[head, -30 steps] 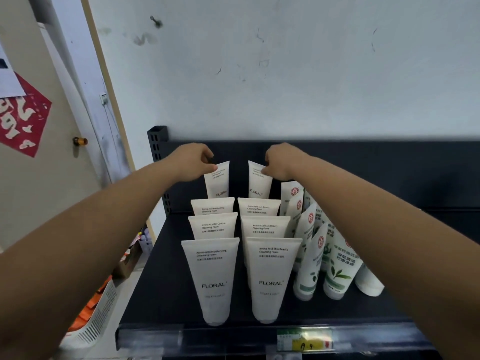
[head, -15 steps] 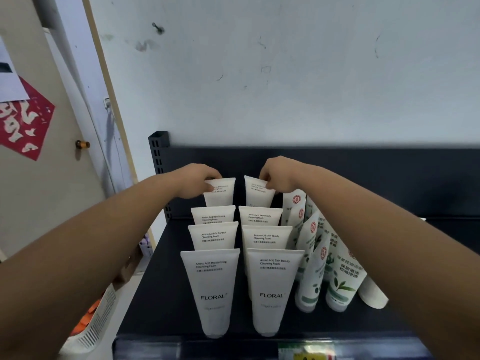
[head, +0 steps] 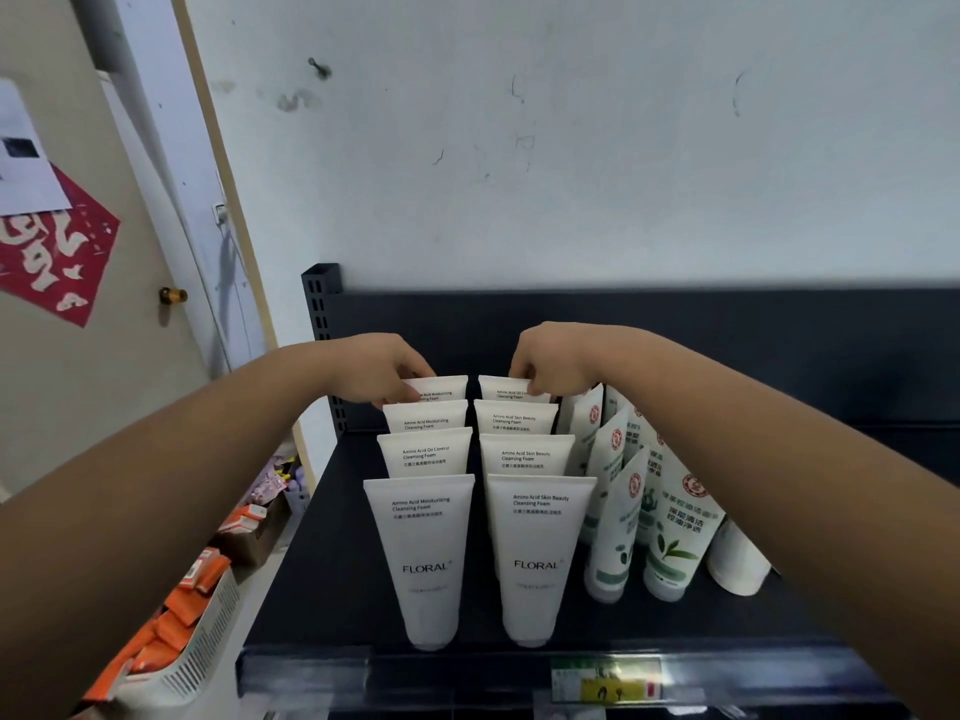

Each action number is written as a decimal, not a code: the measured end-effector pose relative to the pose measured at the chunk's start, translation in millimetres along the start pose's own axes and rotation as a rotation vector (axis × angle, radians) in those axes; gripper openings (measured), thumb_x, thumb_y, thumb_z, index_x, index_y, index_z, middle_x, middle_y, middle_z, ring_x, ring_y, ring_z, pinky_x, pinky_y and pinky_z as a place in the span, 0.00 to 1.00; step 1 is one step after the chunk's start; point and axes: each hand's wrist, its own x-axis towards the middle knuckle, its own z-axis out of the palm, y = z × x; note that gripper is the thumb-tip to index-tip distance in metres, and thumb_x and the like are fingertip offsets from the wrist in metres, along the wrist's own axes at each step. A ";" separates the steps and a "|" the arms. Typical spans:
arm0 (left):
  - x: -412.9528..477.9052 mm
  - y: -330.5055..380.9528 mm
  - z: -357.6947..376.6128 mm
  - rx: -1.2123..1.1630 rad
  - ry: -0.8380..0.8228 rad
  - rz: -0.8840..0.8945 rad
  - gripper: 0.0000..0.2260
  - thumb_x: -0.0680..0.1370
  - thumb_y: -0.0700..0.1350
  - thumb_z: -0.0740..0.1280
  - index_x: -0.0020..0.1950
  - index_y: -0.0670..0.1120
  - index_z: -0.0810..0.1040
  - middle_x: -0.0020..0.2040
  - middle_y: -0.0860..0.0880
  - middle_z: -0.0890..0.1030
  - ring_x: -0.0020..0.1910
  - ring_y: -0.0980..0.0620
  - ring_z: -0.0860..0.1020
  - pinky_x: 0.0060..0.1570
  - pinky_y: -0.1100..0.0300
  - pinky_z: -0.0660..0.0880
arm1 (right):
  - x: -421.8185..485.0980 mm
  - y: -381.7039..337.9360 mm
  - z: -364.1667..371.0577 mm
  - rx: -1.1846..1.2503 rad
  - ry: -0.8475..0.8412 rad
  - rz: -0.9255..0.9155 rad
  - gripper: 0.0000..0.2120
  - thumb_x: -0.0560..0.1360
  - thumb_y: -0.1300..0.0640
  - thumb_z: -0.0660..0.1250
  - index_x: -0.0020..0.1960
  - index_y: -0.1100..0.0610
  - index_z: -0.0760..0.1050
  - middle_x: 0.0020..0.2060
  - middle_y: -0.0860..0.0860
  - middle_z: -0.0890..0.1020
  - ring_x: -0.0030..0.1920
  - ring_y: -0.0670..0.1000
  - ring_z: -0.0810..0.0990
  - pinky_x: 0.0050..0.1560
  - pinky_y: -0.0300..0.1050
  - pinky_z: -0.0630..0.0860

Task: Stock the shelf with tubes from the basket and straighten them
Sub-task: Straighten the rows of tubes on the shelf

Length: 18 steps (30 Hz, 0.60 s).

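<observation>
Rear tubes [head: 448, 387] upright, crimps up, fingers [head: 399, 391] pinching

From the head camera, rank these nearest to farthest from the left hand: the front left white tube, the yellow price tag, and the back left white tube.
1. Back left white tube, pinched by the left hand.
2. Front left white tube, at the shelf front.
3. Yellow price tag, on the shelf's front edge.

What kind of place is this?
Probably a small shop. A black metal shelf holds rows of FLORAL cleansing foam tubes, a yellow price label sits on its front rail, and a white basket of orange boxes sits lower, to its left.
</observation>
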 end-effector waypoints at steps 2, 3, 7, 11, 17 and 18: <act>-1.9 0.9 0.3 0.000 -0.002 -0.005 0.11 0.79 0.44 0.67 0.58 0.55 0.81 0.52 0.55 0.84 0.51 0.54 0.82 0.56 0.53 0.79 | -0.3 -0.8 1.1 0.025 0.004 0.008 0.12 0.73 0.66 0.61 0.52 0.63 0.81 0.47 0.59 0.83 0.40 0.55 0.76 0.39 0.45 0.70; -2.7 1.2 0.5 -0.001 -0.006 -0.008 0.11 0.79 0.44 0.67 0.58 0.55 0.81 0.52 0.55 0.84 0.51 0.54 0.82 0.56 0.53 0.79 | -1.1 -1.8 1.8 0.032 0.002 0.009 0.13 0.73 0.67 0.60 0.52 0.63 0.81 0.47 0.58 0.83 0.40 0.56 0.77 0.39 0.44 0.70; -4.0 3.0 2.1 0.014 0.019 -0.016 0.10 0.79 0.44 0.66 0.57 0.54 0.81 0.53 0.54 0.83 0.51 0.54 0.81 0.56 0.55 0.79 | -5.4 -7.7 1.8 0.042 0.007 0.017 0.14 0.72 0.69 0.56 0.48 0.63 0.81 0.40 0.56 0.80 0.39 0.54 0.73 0.38 0.44 0.69; -5.1 3.1 5.5 -0.004 0.034 -0.015 0.09 0.79 0.44 0.66 0.57 0.53 0.80 0.53 0.53 0.83 0.52 0.53 0.81 0.52 0.60 0.77 | -9.2 -13.1 -0.3 0.051 -0.010 0.038 0.16 0.74 0.68 0.56 0.51 0.62 0.81 0.43 0.55 0.81 0.41 0.53 0.75 0.37 0.42 0.70; -5.8 4.1 1.9 -0.105 -0.057 -0.063 0.10 0.80 0.47 0.65 0.61 0.51 0.77 0.54 0.52 0.81 0.53 0.53 0.81 0.48 0.61 0.79 | -29.1 -4.0 -16.1 0.198 -0.040 0.018 0.21 0.79 0.64 0.59 0.72 0.55 0.71 0.66 0.50 0.77 0.65 0.51 0.75 0.67 0.47 0.70; -6.2 5.3 0.1 -0.123 -0.096 -0.080 0.13 0.80 0.49 0.64 0.64 0.51 0.76 0.56 0.51 0.81 0.54 0.52 0.80 0.51 0.58 0.80 | -36.5 2.0 -20.3 0.257 -0.005 0.028 0.22 0.80 0.63 0.60 0.74 0.55 0.68 0.68 0.50 0.75 0.68 0.50 0.72 0.70 0.46 0.67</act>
